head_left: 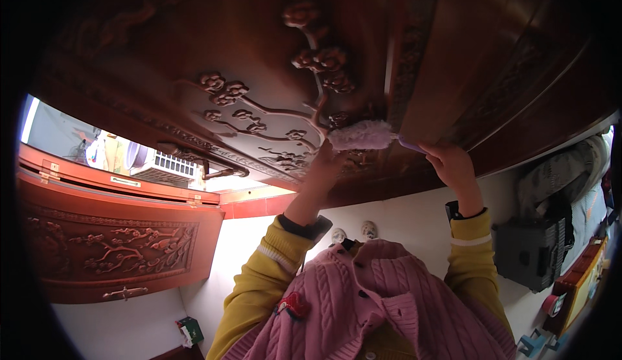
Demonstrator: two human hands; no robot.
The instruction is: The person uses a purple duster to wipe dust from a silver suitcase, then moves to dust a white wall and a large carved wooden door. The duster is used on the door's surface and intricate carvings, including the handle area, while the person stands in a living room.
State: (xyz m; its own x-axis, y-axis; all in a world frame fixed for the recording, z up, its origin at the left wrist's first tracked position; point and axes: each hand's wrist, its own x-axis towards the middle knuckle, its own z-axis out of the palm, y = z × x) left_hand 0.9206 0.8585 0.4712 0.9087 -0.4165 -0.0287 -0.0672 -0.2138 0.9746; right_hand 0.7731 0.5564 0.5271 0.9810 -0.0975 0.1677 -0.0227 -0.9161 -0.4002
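My right hand is closed round the purple handle of a fluffy duster. The pale pink-lavender duster head lies against a dark reddish-brown wooden door with raised carved branches and blossoms. At the left end of the fluff is my left hand, close to the carving. Its fingers are dim and partly hidden, so I cannot tell whether they grip the duster or rest on the wood. Both my arms reach forward in yellow sleeves.
At the left, a smaller carved cabinet door hangs beside a lit opening with a white basket. A dark grey case stands at the right by heaped cloth. A green box sits at the lower left. Pale floor lies below.
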